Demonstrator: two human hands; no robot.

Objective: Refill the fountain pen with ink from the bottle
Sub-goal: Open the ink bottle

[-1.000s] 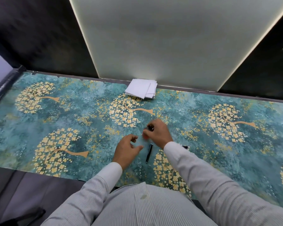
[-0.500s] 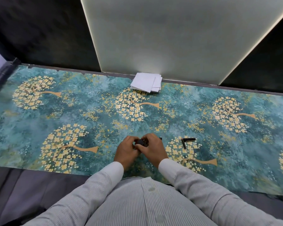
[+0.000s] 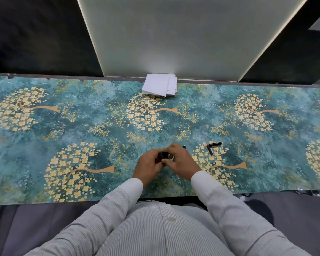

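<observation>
A teal cloth [image 3: 44,145] patterned with golden trees covers the table across the frame's middle. A stack of white paper [image 3: 160,86] lies at its far edge, upper centre. Just below centre, the left hand [image 3: 148,166] and right hand [image 3: 181,163] close together around a small dark ink bottle [image 3: 164,155] (mostly hidden). Right of the hands lie two black pen parts: one [image 3: 215,144] with its long axis left-right, one [image 3: 209,150] pointing toward the viewer.
</observation>
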